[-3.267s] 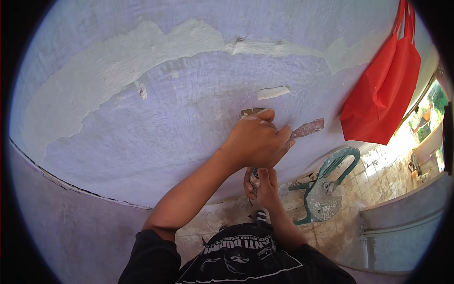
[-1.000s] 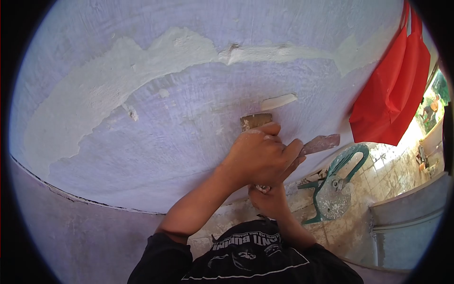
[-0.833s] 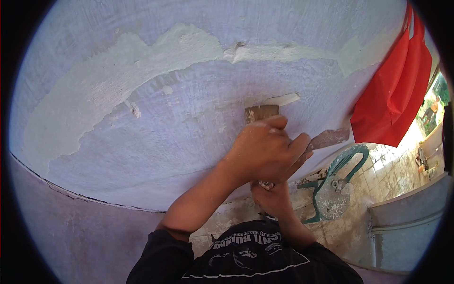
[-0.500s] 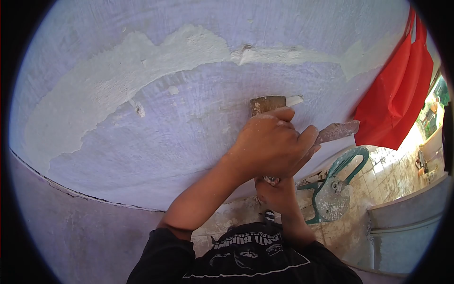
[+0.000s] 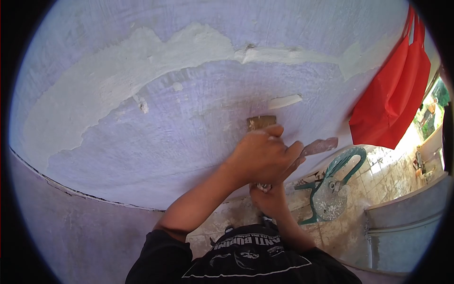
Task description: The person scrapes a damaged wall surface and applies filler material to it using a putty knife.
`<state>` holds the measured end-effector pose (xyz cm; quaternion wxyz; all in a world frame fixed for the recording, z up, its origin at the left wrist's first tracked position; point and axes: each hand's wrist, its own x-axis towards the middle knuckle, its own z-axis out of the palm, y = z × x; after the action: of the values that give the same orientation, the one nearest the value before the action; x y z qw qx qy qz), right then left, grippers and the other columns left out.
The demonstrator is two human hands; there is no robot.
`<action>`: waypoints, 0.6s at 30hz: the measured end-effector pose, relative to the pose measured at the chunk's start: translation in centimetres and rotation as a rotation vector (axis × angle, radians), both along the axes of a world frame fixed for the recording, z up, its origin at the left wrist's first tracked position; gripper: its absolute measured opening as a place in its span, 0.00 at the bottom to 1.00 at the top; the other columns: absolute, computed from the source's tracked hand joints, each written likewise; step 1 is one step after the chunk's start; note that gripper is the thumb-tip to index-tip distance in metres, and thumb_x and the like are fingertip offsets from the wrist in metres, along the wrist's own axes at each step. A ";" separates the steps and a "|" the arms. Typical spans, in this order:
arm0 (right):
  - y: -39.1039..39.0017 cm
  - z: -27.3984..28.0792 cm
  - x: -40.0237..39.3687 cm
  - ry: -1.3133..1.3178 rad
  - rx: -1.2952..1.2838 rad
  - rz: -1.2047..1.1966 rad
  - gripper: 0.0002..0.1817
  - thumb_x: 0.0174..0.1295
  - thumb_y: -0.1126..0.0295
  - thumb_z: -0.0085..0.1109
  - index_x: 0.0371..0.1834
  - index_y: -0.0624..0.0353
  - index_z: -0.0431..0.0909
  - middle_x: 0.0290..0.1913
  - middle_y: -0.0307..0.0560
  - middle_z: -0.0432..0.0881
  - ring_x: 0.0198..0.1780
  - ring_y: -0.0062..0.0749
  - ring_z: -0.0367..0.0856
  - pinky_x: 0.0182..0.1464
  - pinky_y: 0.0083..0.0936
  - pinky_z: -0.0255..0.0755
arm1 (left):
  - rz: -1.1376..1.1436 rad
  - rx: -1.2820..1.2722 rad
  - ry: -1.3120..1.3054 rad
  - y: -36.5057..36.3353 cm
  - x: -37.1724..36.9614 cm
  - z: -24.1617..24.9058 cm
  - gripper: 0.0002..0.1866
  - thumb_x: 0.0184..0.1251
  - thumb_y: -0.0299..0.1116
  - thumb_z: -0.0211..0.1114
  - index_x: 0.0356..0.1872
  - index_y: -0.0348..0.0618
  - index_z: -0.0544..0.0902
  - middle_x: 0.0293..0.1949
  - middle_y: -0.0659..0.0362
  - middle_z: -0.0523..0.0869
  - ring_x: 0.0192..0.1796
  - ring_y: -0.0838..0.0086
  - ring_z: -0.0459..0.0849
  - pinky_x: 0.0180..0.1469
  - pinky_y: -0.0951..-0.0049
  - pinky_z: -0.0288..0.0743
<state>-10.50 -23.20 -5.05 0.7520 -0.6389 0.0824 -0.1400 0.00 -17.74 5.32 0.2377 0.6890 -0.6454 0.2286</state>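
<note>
My left hand (image 5: pixel 265 157) is closed around a scraper whose broad, brownish blade (image 5: pixel 261 122) lies against the pale purple wall (image 5: pixel 179 123). A second flat, plaster-stained blade (image 5: pixel 320 146) sticks out to the right from the fingers of that same hand; its handle is hidden. Just below, my right hand (image 5: pixel 270 199) is closed around the lower end of the scraper's handle, its fingers partly hidden. Above the brown blade, the wall bears a short whitish patch (image 5: pixel 285 101). A long, uneven pale patch (image 5: pixel 189 47) runs across the wall higher up.
A red bag (image 5: pixel 390 94) hangs against the wall at right. Beneath it, a green, plaster-spattered object (image 5: pixel 331 196) stands on the dirty tiled floor (image 5: pixel 357 208). A grey curved panel (image 5: pixel 406 227) is at lower right. The wall's lower edge shows a dark crack at left.
Both hands have moved down and slightly left with the scraper and the second blade, uncovering more of the short whitish patch.
</note>
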 end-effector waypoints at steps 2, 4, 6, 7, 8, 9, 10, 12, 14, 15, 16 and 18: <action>0.2 -0.1 -0.2 0.075 0.030 -0.001 0.09 0.55 0.83 0.53 0.40 0.64 0.74 0.21 0.36 0.73 0.17 0.19 0.71 0.17 0.19 0.62 | 0.028 0.047 -0.038 0.2 0.0 0.2 0.14 0.63 0.45 0.63 0.27 0.46 0.77 0.11 0.60 0.77 0.22 0.67 0.77 0.30 0.69 0.73; 0.1 -0.2 -0.3 0.006 -0.001 0.008 0.09 0.55 0.83 0.53 0.39 0.64 0.74 0.20 0.36 0.73 0.17 0.19 0.71 0.17 0.19 0.62 | 0.060 0.087 -0.074 0.2 0.1 0.3 0.13 0.63 0.46 0.64 0.30 0.48 0.79 0.13 0.63 0.78 0.25 0.69 0.77 0.26 0.69 0.71; 0.1 -0.3 0.0 -0.053 -0.032 0.016 0.08 0.55 0.83 0.53 0.39 0.64 0.74 0.19 0.36 0.72 0.17 0.18 0.70 0.17 0.19 0.61 | 0.027 0.055 -0.031 0.1 0.2 -0.3 0.13 0.64 0.46 0.63 0.31 0.48 0.79 0.13 0.63 0.78 0.26 0.69 0.77 0.27 0.69 0.71; 0.4 -0.6 0.2 -0.014 -0.001 -0.007 0.08 0.55 0.83 0.53 0.39 0.64 0.73 0.19 0.37 0.72 0.17 0.18 0.70 0.17 0.19 0.61 | 0.024 0.059 -0.024 0.1 0.1 -0.5 0.13 0.64 0.46 0.63 0.31 0.48 0.79 0.13 0.63 0.78 0.26 0.69 0.77 0.27 0.69 0.71; 0.6 -0.7 0.2 0.025 0.027 -0.030 0.09 0.55 0.83 0.52 0.39 0.63 0.73 0.19 0.37 0.72 0.17 0.18 0.70 0.17 0.19 0.61 | 0.051 0.073 -0.032 0.1 0.1 -0.7 0.13 0.64 0.46 0.63 0.31 0.48 0.79 0.13 0.63 0.78 0.26 0.69 0.77 0.27 0.69 0.71; 0.4 -0.7 0.3 0.028 0.025 -0.030 0.09 0.55 0.83 0.52 0.39 0.63 0.73 0.19 0.37 0.72 0.17 0.18 0.70 0.17 0.19 0.61 | 0.082 0.083 -0.043 0.0 0.2 -0.7 0.13 0.65 0.46 0.63 0.31 0.48 0.78 0.13 0.63 0.78 0.26 0.70 0.77 0.28 0.69 0.72; 0.1 -0.5 0.6 0.048 -0.017 -0.022 0.08 0.55 0.83 0.52 0.38 0.63 0.73 0.19 0.37 0.72 0.16 0.18 0.69 0.17 0.19 0.60 | 0.088 0.078 -0.043 0.0 0.3 -0.7 0.13 0.65 0.46 0.63 0.31 0.48 0.78 0.13 0.63 0.78 0.26 0.70 0.77 0.28 0.69 0.72; 0.2 -0.4 0.8 0.072 -0.056 0.000 0.07 0.55 0.84 0.52 0.37 0.63 0.73 0.19 0.37 0.72 0.16 0.18 0.69 0.17 0.19 0.60 | 0.077 0.080 -0.051 -0.1 0.3 -0.6 0.13 0.66 0.46 0.62 0.29 0.48 0.77 0.13 0.63 0.78 0.25 0.70 0.78 0.28 0.69 0.72; 0.6 -0.2 0.5 0.099 0.098 -0.003 0.06 0.55 0.84 0.52 0.35 0.63 0.74 0.18 0.37 0.72 0.16 0.18 0.69 0.17 0.19 0.59 | 0.097 0.112 -0.041 0.1 0.2 -0.2 0.14 0.66 0.45 0.61 0.29 0.47 0.77 0.13 0.62 0.78 0.24 0.69 0.78 0.28 0.69 0.72; 0.6 -0.3 0.6 0.103 0.103 0.000 0.06 0.55 0.84 0.52 0.35 0.63 0.74 0.18 0.37 0.72 0.16 0.18 0.69 0.17 0.19 0.59 | 0.103 0.143 -0.034 0.1 0.1 -0.2 0.14 0.66 0.45 0.61 0.28 0.47 0.76 0.12 0.62 0.78 0.24 0.69 0.78 0.28 0.69 0.72; 0.6 -0.4 0.7 0.106 0.132 0.008 0.06 0.55 0.84 0.52 0.34 0.63 0.74 0.18 0.37 0.72 0.16 0.18 0.69 0.17 0.19 0.59 | 0.105 0.146 -0.029 0.0 0.1 -0.3 0.14 0.66 0.45 0.61 0.28 0.47 0.76 0.12 0.62 0.78 0.24 0.69 0.78 0.28 0.69 0.72; 0.7 -0.6 0.8 0.106 0.159 0.018 0.05 0.55 0.84 0.52 0.33 0.63 0.74 0.18 0.37 0.72 0.16 0.18 0.69 0.17 0.19 0.59 | 0.054 0.064 -0.003 -0.1 0.2 -0.2 0.15 0.64 0.42 0.61 0.23 0.43 0.76 0.09 0.57 0.75 0.16 0.63 0.77 0.34 0.69 0.77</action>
<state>-9.68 -22.53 -5.61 0.7962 -0.5843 0.1269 -0.0923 0.17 -17.87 5.09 0.2085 0.7132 -0.6337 0.2152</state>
